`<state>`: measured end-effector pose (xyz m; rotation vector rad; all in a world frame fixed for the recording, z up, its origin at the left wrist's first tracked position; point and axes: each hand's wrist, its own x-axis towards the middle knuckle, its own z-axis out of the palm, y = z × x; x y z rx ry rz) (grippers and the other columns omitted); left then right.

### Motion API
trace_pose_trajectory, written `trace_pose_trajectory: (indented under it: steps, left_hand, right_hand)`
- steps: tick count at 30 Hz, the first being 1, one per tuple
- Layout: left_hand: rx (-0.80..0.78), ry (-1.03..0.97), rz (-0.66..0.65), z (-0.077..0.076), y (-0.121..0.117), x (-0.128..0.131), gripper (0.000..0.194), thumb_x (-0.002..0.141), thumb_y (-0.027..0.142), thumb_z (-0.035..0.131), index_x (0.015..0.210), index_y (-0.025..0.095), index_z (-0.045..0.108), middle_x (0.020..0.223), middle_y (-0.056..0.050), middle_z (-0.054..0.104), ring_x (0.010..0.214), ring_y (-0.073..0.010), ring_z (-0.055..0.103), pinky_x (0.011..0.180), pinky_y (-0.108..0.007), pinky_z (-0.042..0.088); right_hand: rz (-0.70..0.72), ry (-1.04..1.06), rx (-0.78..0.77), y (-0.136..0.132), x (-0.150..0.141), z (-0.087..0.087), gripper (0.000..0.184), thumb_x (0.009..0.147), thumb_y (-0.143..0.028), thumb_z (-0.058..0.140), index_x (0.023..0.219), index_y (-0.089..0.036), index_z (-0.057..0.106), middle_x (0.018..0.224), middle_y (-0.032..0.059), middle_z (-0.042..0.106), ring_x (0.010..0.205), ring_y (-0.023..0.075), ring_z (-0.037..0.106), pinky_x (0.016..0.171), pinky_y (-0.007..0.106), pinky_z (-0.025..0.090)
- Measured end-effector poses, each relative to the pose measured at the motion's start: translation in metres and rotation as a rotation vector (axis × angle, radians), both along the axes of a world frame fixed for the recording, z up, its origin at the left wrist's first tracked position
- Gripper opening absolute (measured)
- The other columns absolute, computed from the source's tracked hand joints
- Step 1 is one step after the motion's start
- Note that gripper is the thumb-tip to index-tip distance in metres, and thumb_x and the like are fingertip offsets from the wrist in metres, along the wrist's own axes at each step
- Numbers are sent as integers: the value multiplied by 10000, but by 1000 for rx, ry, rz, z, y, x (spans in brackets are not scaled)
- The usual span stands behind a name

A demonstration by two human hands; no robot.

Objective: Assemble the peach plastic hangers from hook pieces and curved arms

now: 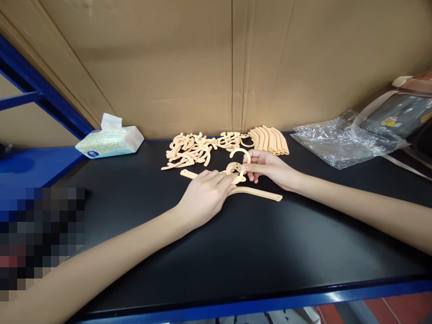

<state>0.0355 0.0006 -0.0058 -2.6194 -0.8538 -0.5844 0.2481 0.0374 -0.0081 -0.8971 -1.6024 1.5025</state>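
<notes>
Over the middle of the black table, my left hand is closed, palm down, on the body of a beige folding clothes hanger. One hanger arm sticks out to the right below the fingers, and another arm end shows to the left. My right hand pinches a curved beige hanger hook between thumb and fingers. The hook stands up at the hanger's centre, its lower end close to the left fingertips. The left fingers hide part of the joint, so I cannot tell whether the hook is seated.
Behind the hands lie a pile of loose hooks and curved pieces and a row of hanger arms. A tissue pack is at the left. Clear plastic bags and a transparent bag lie right. Cardboard stands behind.
</notes>
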Motion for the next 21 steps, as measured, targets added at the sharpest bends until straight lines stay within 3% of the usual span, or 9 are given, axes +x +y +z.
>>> trace_pose_trajectory:
  steps: [7, 11, 14, 18, 21]
  left_hand:
    - [11, 9, 121, 0, -1, 2, 306, 998, 233, 326, 1142, 123, 573, 781, -36, 651, 685, -173, 559, 609, -295, 359]
    - [-37, -77, 149, 4, -3, 0, 275, 979, 223, 341, 1121, 122, 553, 904, -57, 662, 780, -189, 594, 666, -303, 402]
    - [-226, -205, 210, 11, -7, -3, 219, 954, 222, 363, 1100, 162, 515, 988, -44, 653, 857, -183, 616, 672, -275, 416]
    - [-548, -366, 332, 18, -12, -6, 213, 938, 307, 404, 1132, 231, 447, 934, 7, 638, 735, -156, 610, 621, -257, 411]
    - [-845, -551, 269, 17, -11, -4, 183, 923, 311, 424, 1092, 241, 424, 905, 16, 606, 651, -116, 567, 589, -236, 435]
  right_hand:
    - [-78, 1, -6, -1, -2, 0, 400, 722, -348, 721, 1009, -195, 487, 724, -31, 630, 530, 79, 550, 475, 207, 461]
    - [-23, -37, 49, -4, -3, -1, 447, 750, -349, 701, 1117, -198, 496, 741, -33, 623, 557, 89, 555, 509, 230, 459]
    - [71, -175, 202, -7, -4, 0, 391, 758, -369, 697, 1080, -187, 568, 811, -3, 631, 652, 106, 571, 561, 242, 445]
    - [210, -446, 506, -12, -5, 4, 307, 769, -416, 692, 962, -180, 660, 932, 29, 638, 754, 119, 546, 619, 247, 409]
    - [249, -537, 622, -14, -4, 6, 318, 766, -423, 699, 971, -184, 657, 934, 24, 611, 767, 121, 522, 647, 250, 398]
